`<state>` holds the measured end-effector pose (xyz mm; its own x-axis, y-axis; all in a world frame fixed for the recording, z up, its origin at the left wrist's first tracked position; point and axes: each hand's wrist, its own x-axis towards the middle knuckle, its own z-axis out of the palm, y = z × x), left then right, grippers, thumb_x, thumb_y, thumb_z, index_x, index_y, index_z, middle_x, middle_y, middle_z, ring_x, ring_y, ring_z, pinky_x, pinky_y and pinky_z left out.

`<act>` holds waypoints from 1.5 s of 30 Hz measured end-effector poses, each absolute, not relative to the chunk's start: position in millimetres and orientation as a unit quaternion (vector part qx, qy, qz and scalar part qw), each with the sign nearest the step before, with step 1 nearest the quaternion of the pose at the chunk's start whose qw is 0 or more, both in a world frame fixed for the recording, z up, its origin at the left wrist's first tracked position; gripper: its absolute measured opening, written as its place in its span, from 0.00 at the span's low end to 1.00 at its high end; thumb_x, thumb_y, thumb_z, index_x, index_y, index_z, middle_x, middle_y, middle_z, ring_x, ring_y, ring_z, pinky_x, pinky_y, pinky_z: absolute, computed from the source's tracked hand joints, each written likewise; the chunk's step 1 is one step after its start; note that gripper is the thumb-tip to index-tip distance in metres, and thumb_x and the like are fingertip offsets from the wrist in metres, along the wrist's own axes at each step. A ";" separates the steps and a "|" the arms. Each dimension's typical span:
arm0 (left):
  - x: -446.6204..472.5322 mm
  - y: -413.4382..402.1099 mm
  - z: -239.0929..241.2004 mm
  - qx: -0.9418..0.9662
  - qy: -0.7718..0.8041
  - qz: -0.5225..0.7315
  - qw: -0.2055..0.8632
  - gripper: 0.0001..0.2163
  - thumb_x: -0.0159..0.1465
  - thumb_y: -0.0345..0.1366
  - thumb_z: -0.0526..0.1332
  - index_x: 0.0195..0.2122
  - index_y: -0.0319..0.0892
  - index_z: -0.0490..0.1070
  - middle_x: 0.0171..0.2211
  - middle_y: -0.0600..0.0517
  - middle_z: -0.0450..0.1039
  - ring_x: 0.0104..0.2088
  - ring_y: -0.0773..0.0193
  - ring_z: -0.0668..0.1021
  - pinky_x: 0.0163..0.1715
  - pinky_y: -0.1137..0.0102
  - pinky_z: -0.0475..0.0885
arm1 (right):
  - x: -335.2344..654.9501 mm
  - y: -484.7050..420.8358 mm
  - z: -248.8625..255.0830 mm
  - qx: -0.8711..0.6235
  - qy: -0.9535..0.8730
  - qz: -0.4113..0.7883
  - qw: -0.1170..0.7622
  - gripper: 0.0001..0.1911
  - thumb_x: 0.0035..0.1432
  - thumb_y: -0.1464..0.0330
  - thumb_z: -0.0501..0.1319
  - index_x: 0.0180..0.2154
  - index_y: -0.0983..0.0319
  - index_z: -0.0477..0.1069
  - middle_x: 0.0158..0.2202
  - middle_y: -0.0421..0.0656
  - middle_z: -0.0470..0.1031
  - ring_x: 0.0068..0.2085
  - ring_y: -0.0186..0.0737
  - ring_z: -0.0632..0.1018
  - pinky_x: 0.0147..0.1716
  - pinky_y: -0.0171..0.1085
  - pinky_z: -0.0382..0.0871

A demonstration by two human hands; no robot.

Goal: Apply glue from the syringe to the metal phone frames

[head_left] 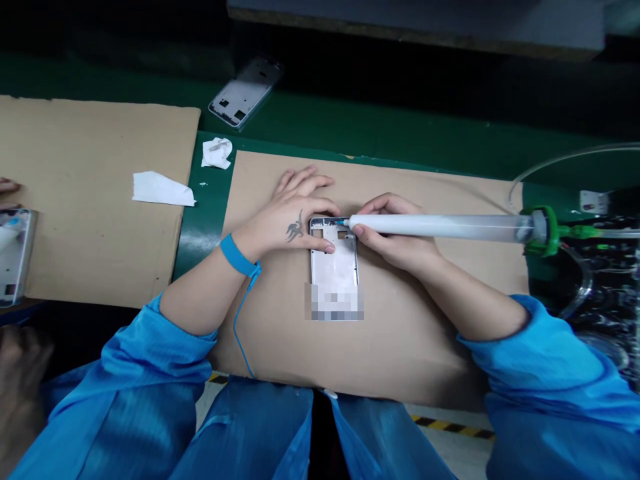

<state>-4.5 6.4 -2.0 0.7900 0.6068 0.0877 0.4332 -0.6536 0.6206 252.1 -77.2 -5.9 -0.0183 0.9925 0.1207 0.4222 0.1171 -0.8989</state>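
A silver phone frame (333,273) lies flat on a sheet of brown cardboard (400,347). Gripping its upper end from the left is my left hand (303,213), thumb across the inner face and index finger at the top edge. My right hand (395,233) is closed around the front of a long glue syringe (440,227) filled with white material. The syringe lies nearly level, its tip at the frame's upper right corner. Whether the tip touches the frame I cannot tell. A blue wrist strap (237,257) with a cord is on my left wrist.
Another phone frame (245,93) rests on the green bench behind. Crumpled white tissue (217,153) and a white paper piece (163,189) lie to the left. A clear hose (565,155) arches at right. A co-worker's hand (20,367) and a phone frame (15,267) show at far left.
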 end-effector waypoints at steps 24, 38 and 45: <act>-3.6 4.5 -1.4 0.897 0.303 0.138 0.292 0.34 0.57 0.68 0.80 0.58 0.54 0.87 0.75 0.44 0.70 0.83 0.28 0.58 0.82 0.29 0.46 | 250.5 -78.3 -9.9 -0.570 -0.620 0.347 0.413 0.15 0.58 0.56 0.78 0.40 0.56 0.80 0.34 0.43 0.85 0.31 0.42 0.83 0.30 0.39 0.78; -5.5 4.9 -5.6 0.900 0.302 0.133 0.285 0.34 0.58 0.69 0.79 0.58 0.54 0.87 0.76 0.42 0.69 0.83 0.27 0.57 0.81 0.29 0.45 | 245.7 -78.1 -6.6 -0.573 -0.622 0.345 0.407 0.17 0.56 0.54 0.79 0.39 0.56 0.81 0.34 0.43 0.86 0.32 0.42 0.83 0.31 0.39 0.78; -6.9 4.8 -4.9 0.902 0.297 0.133 0.283 0.35 0.60 0.70 0.77 0.59 0.52 0.87 0.76 0.41 0.68 0.83 0.28 0.57 0.81 0.29 0.45 | 246.5 -78.0 -4.6 -0.577 -0.608 0.356 0.412 0.14 0.56 0.57 0.77 0.37 0.56 0.80 0.33 0.43 0.85 0.30 0.41 0.82 0.28 0.38 0.75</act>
<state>-6.9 4.8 -4.9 0.7877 0.6118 0.0715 0.4613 -0.6628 0.5898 246.5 -78.0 -4.6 0.0066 0.9959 0.0906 0.4092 0.0799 -0.9089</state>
